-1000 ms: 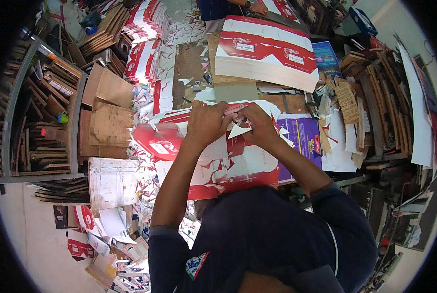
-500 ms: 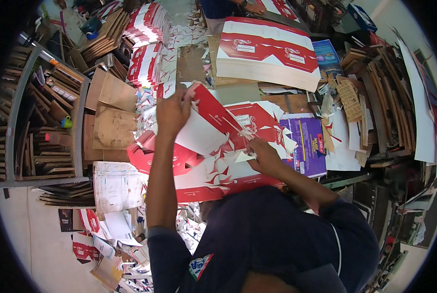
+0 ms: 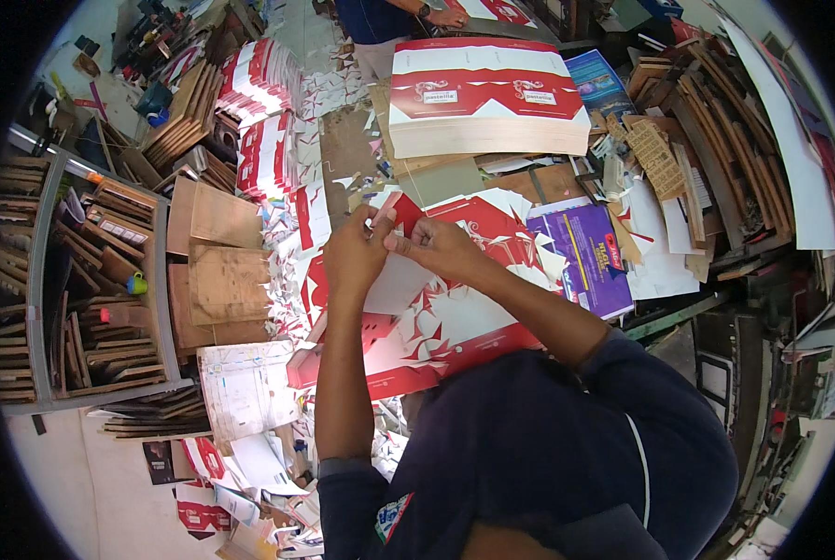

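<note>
My left hand point(image 3: 353, 252) is closed on the upper edge of a red-and-white printed card sheet point(image 3: 405, 217), with the thumb on top. Close beside it, my right hand point(image 3: 436, 248) has its thumb and fingers drawn together at the same sheet; the fingertips are partly hidden. Below both hands, small white and red paper offcuts point(image 3: 425, 322) lie scattered over more printed card point(image 3: 473, 347). Under my left forearm a red cut piece point(image 3: 372, 331) shows in part. Right of my right hand lie further red printed sheets point(image 3: 501, 224).
A tall stack of red-and-white sheets point(image 3: 488, 121) stands at the back. Purple printed card point(image 3: 581, 257) lies to the right. Piles of cut card point(image 3: 260, 84) stand far left, near wooden boards on shelves point(image 3: 109, 280). Another person's hand point(image 3: 447, 17) is at the far edge.
My right hand has moved up and left to meet my left hand at the sheet's edge. My left hand has come down and right. The whole view has shifted slightly.
</note>
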Demonstrator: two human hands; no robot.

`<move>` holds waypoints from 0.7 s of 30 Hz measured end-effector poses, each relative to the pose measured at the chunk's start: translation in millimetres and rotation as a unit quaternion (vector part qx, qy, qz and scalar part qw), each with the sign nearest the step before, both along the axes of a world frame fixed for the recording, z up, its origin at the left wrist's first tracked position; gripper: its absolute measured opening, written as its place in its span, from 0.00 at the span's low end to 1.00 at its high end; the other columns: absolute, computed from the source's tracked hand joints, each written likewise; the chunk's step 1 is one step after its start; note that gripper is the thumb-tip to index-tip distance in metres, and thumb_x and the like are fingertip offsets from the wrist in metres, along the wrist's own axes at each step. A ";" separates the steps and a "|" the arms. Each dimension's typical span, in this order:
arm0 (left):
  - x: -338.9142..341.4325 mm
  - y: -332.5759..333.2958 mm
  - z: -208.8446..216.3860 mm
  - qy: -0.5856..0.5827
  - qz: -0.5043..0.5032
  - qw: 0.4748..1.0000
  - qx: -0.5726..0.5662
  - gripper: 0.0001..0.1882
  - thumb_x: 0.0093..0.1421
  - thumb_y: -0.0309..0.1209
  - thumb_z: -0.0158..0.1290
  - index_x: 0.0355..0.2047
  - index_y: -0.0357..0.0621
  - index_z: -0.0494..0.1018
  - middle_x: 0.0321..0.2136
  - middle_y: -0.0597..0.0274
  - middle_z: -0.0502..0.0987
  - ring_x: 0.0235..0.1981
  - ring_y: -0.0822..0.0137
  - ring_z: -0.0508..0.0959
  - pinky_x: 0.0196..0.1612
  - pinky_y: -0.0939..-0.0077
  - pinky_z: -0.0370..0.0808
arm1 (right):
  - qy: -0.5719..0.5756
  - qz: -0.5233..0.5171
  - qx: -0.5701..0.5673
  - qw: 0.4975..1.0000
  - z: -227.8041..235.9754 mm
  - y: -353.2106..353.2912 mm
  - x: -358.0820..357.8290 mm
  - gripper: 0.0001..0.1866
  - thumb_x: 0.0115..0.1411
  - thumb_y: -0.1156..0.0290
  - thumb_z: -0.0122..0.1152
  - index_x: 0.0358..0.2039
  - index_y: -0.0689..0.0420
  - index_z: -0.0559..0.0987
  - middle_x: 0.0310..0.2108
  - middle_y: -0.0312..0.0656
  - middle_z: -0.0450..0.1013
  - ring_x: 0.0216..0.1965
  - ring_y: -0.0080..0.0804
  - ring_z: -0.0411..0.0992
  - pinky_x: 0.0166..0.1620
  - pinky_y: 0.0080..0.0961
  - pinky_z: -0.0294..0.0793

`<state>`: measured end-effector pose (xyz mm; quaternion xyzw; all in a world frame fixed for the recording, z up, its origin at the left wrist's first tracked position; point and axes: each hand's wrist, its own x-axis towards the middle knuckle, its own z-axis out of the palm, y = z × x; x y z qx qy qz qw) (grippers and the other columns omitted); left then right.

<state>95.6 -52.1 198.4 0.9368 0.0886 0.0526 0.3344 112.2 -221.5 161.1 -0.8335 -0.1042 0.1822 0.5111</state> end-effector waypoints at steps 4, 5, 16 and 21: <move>1.2 19.8 -13.2 0.035 -0.018 0.993 -0.107 0.24 0.61 0.55 0.55 0.35 0.45 0.80 0.22 0.53 0.79 0.25 0.53 0.79 0.30 0.62 0.73 | -0.114 0.027 -0.005 0.993 -15.0 7.9 -2.3 0.31 0.59 0.39 0.61 0.27 0.61 0.76 0.22 0.45 0.73 0.25 0.38 0.73 0.28 0.35 0.70; -0.4 16.7 -10.5 0.031 -0.018 0.994 -0.104 0.24 0.61 0.55 0.55 0.35 0.45 0.80 0.22 0.53 0.79 0.25 0.54 0.79 0.29 0.62 0.73 | -0.135 0.024 0.003 0.991 -18.0 7.3 -4.5 0.30 0.61 0.41 0.60 0.28 0.61 0.77 0.23 0.50 0.75 0.26 0.44 0.75 0.29 0.39 0.72; -8.1 2.7 2.2 -0.026 -0.162 0.985 0.057 0.30 0.56 0.51 0.60 0.49 0.40 0.71 0.36 0.41 0.79 0.39 0.43 0.80 0.41 0.52 0.75 | -0.164 0.027 -0.030 0.986 -17.4 4.4 3.5 0.23 0.63 0.54 0.52 0.31 0.65 0.79 0.25 0.62 0.75 0.30 0.63 0.76 0.34 0.52 0.74; -14.2 9.2 12.5 0.070 -0.274 0.959 -0.007 0.48 0.45 0.47 0.70 0.61 0.42 0.60 0.39 0.38 0.78 0.42 0.39 0.79 0.46 0.51 0.76 | -0.165 0.022 -0.074 0.983 -12.0 -0.4 -0.4 0.27 0.64 0.53 0.50 0.32 0.70 0.79 0.25 0.66 0.74 0.30 0.64 0.76 0.36 0.52 0.75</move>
